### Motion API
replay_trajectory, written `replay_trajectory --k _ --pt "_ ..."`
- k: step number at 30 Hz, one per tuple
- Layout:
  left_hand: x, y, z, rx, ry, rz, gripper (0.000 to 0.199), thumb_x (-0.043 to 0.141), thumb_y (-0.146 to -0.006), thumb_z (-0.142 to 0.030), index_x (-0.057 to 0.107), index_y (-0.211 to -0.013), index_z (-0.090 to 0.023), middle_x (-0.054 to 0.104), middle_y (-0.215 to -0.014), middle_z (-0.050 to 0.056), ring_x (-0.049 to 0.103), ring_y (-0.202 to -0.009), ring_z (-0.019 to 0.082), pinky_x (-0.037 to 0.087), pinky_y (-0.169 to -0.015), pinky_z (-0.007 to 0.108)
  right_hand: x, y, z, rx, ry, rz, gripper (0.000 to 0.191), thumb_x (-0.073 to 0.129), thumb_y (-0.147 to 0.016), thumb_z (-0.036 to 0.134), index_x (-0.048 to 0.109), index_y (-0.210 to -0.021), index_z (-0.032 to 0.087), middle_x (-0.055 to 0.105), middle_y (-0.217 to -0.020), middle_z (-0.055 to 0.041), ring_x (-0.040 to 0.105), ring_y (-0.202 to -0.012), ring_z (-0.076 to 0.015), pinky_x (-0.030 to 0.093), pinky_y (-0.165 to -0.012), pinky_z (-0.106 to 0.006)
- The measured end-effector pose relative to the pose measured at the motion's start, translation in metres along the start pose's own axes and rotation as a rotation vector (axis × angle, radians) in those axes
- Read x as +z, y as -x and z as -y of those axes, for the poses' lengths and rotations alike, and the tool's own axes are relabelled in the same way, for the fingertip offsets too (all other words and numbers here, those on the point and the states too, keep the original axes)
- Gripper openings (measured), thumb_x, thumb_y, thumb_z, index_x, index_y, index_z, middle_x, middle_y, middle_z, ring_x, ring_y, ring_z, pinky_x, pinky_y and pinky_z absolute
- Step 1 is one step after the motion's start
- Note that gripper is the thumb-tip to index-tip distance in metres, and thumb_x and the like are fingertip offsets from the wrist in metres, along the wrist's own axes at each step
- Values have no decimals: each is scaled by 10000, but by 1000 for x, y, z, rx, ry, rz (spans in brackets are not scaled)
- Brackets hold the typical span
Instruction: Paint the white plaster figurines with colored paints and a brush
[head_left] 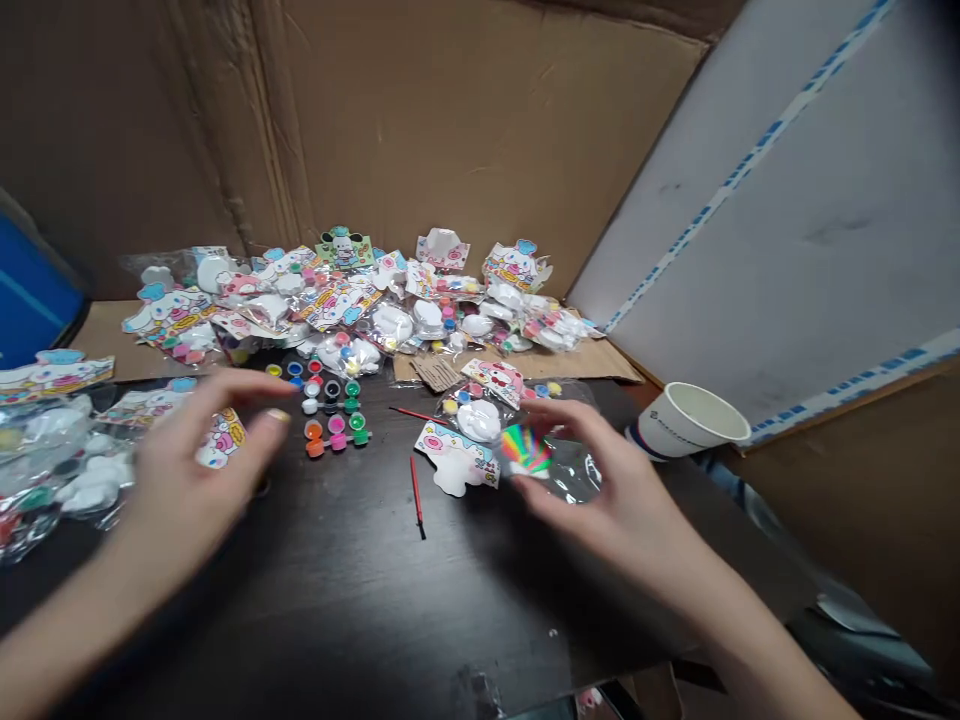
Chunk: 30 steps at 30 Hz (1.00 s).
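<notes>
Two bare hands and forearms, slim and uncovered

Left hand (191, 480) and right hand (607, 490) both narrow, with long, slender fingers (574, 425) and short-trimmed nails; left forearm (60, 650) and right forearm (772, 660) smooth, tapering toward the wrists, running out of frame at the bottom corners; a small yellowish patch on the left thumbnail (277, 416), too small to tell as paint or polish.
</notes>
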<state>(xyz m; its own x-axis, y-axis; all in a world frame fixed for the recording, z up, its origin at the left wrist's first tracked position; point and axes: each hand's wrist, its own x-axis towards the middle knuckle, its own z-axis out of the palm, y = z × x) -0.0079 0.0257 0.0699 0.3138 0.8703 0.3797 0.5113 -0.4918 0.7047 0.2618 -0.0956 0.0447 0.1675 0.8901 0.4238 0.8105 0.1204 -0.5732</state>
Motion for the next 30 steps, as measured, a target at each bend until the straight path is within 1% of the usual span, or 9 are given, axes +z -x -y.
replay_trajectory --k 2,4,7,13,18,22,25,27,30 --pt "21 12 -4 9 104 177 194 503 -837 -299 549 -1003 -211 634 -1002 43 586 -944 205 453 -860 377 24 -11 28 -114 -57 117 369 578 -769 229 521 -1132 192 629 -1070 -95 591 -962 -227 480 -848 -393" --pt "36 21 0 -28 168 249 270 501 -842 -292 512 -1101 -213 637 -1080 58 599 -998 205 466 -889 384 51 -19 50 -185 -51 274 441 587 -731 187 524 -1167 156 627 -1081 -108 553 -1009 -253 451 -877 -427" --pt "41 30 13 -66 146 182 279 466 -862 -290 489 -1130 -217 624 -1132 73 601 -1003 210 483 -854 390 87 -25 65 -218 41 434 494 594 -714 196 532 -1199 124 624 -1079 -118 521 -990 -283 428 -841 -463" --pt "34 35 25 93 -50 81 310 494 -800 -180 469 -1108 -199 619 -1033 77 594 -926 219 490 -767 372 114 -22 59 -201 43 410 476 580 -732 209 544 -1201 136 625 -1094 -108 490 -980 -281 404 -796 -443" --pt "42 49 24 160 -116 111 374 444 -785 -91 408 -1138 -207 582 -1020 74 581 -911 214 501 -770 369 119 -22 56 -128 16 449 419 582 -755 226 560 -1164 138 626 -1077 -124 491 -968 -290 417 -808 -460" --pt "49 58 24 184 -143 155 437 421 -770 -57 357 -1179 -194 555 -1083 106 563 -1024 247 505 -832 413 99 -31 47 -106 -123 395 440 643 -725 242 552 -1149 169 617 -1110 -112 513 -1010 -278 432 -861 -446" --pt "52 59 27 144 -180 210 471 459 -779 -97 337 -1229 -166 542 -1156 146 544 -1087 281 502 -883 473 72 -43 34 25 -230 267 135 565 -812 303 608 -881 194 642 -890 -61 563 -773 -185 458 -688 -312" --pt "53 57 29 117 -200 269 525 499 -776 -137 321 -1271 -143 540 -1202 169 525 -1135 307 485 -925 517 59 -49 26 158 -195 317 227 511 -846 357 565 -696 195 592 -664 -24 513 -596 -150 403 -548 -265" --pt "54 54 31 64 -199 351 609 535 -760 -172 301 -1319 -116 539 -1259 193 494 -1197 333 455 -973 553 56 -50 21 249 -42 526 224 519 -837 335 556 -666 195 587 -601 -14 499 -537 -143 364 -513 -254"
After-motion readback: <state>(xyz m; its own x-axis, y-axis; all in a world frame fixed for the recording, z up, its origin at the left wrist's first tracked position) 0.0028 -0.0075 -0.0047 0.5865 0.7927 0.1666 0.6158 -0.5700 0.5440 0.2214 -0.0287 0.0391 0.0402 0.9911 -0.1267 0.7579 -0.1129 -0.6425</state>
